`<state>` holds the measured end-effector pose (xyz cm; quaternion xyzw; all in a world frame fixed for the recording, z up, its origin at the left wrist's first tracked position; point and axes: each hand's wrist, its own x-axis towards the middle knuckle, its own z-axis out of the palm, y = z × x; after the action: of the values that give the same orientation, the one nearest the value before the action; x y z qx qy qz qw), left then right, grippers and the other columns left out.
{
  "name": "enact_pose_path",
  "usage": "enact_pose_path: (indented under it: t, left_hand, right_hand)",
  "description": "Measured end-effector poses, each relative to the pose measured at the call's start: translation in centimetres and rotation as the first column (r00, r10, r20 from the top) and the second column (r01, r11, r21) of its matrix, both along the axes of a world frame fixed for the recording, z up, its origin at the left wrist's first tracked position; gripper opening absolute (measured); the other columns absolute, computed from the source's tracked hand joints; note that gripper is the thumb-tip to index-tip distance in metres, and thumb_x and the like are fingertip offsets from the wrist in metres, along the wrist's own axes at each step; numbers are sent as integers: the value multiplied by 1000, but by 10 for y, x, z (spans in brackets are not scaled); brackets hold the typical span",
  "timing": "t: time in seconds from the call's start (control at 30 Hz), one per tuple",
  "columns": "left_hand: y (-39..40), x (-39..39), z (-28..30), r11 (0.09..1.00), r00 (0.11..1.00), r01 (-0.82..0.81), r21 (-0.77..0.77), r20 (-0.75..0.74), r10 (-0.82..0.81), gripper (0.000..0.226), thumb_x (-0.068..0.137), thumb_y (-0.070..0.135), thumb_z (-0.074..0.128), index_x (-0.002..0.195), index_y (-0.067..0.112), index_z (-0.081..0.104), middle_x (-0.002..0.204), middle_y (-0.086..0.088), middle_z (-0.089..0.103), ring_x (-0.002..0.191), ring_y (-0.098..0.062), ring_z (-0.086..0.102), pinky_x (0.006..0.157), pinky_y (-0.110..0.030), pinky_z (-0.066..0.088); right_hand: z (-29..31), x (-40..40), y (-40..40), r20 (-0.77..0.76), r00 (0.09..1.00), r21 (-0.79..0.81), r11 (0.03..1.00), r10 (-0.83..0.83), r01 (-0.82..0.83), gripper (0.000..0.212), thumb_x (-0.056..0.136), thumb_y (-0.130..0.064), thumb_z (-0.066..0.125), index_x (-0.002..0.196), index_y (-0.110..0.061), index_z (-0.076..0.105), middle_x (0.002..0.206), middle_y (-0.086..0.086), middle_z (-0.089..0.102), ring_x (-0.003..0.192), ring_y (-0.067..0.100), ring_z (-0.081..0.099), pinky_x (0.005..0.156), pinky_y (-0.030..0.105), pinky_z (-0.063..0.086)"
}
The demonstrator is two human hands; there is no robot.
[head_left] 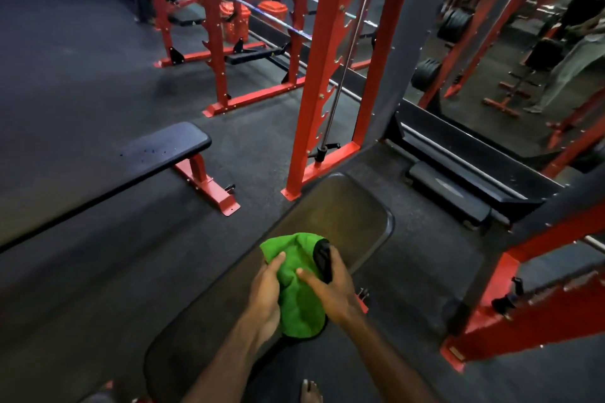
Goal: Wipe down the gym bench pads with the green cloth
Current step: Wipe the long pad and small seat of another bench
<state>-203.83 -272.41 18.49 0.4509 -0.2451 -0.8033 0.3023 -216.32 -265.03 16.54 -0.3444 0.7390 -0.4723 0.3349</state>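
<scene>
At the far left a flat bench (163,154) is standing on the dark rubber floor (65,75), its black pad lying level on a red foot and showing a few small wet-looking specks near its middle. Behind it red rack uprights (212,26) are rising from the floor, with a barbell (262,13) lying across them.

Nearer the camera, the bench pad (343,216) being worked on is stretching from the lower left up toward the middle, dark and slightly glossy. Above it the left hand (265,291) is gripping the green cloth (296,291), thumb and fingers curled over its left edge. The cloth is bunched between the two hands, held just over the pad; I cannot tell whether its lower edge is touching the surface.

The right hand (334,288) is wrapping its fingers round a black spray bottle head (324,258), while its thumb is pressing onto the cloth beside it. The bottle body is hidden behind the cloth and hand. A bare foot (311,391) is showing at the bottom edge.

Further right a tall red post (320,75) is standing beside the pad's far end, then a low black step platform (448,193) is lying on the floor. At the far right a mirror (507,42) is reflecting weight plates and a standing person.
</scene>
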Motion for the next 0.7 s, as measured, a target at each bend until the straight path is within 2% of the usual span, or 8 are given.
enact_pose_path:
  t: [0.13, 0.27, 0.37, 0.43, 0.5, 0.57, 0.63, 0.7]
  left_hand:
    - [-11, -72, -32, 999, 999, 18, -37, -27, -19, 26, 101, 19, 61, 127, 17, 65, 117, -11, 76, 103, -24, 75, 80, -35, 61]
    - [-19, -140, -70, 950, 983, 153, -273, 137, -119, 41, 100, 17, 66, 140, 19, 56, 129, 2, 68, 108, -2, 66, 87, -12, 49]
    - [-25, -184, -113, 871, 947, 202, -449, 317, -57, 48, 89, 35, 66, 136, 27, 58, 129, 3, 64, 116, -12, 61, 99, -25, 48]
    - [-27, -196, -141, 800, 885, 204, -564, 455, 96, 46, 87, 34, 62, 131, 25, 62, 130, 9, 61, 119, -10, 56, 106, -33, 45]
    - [-25, -199, -157, 729, 799, 211, -651, 545, 255, 43, 88, 31, 59, 130, 21, 62, 131, 11, 57, 123, -9, 50, 109, -35, 42]
    - [-28, -202, -168, 709, 727, 217, -671, 596, 342, 47, 91, 36, 54, 136, 22, 59, 141, 6, 53, 131, -13, 46, 113, -37, 40]
    - [-32, -209, -176, 721, 667, 237, -651, 649, 367, 55, 95, 44, 47, 147, 26, 52, 158, 5, 42, 147, -17, 35, 121, -37, 31]
    - [-37, -215, -182, 726, 632, 247, -642, 675, 381, 61, 98, 49, 43, 155, 27, 44, 168, 6, 29, 155, -15, 20, 123, -36, 20]
  right_hand:
    - [-1, -78, -18, -220, 975, -30, 999, -36, 30, 77, 82, -32, 88, 146, -35, 45, 136, -25, 59, 124, -12, 56, 101, 11, 44]
    - [-12, -169, -46, -474, 880, -20, 1000, -13, 4, 84, 86, -29, 84, 155, -27, 37, 146, -12, 53, 133, 3, 53, 111, 25, 44]
    - [-34, -241, -77, -644, 764, -16, 1000, -28, 23, 85, 87, -20, 81, 159, -16, 35, 154, 13, 46, 142, 25, 45, 119, 37, 36]
    - [-51, -260, -91, -784, 620, -3, 999, -33, 49, 77, 93, -25, 72, 160, -14, 35, 162, 20, 35, 149, 37, 33, 122, 50, 31]
    - [-69, -254, -93, -889, 453, 61, 998, 62, -18, 68, 97, -38, 57, 158, -15, 39, 167, 16, 30, 154, 38, 28, 121, 57, 30]
    - [-84, -237, -90, -908, 324, 240, 964, 265, -117, 74, 97, -58, 47, 160, -20, 39, 170, 10, 27, 157, 33, 23, 124, 57, 24]
    - [-91, -230, -92, -877, 257, 386, 914, 406, -128, 89, 90, -75, 46, 163, -25, 31, 172, 7, 20, 159, 32, 16, 126, 56, 15]
    - [-89, -235, -111, -875, 194, 420, 895, 443, -150, 92, 87, -75, 48, 164, -27, 29, 172, 6, 19, 159, 33, 15, 126, 57, 16]
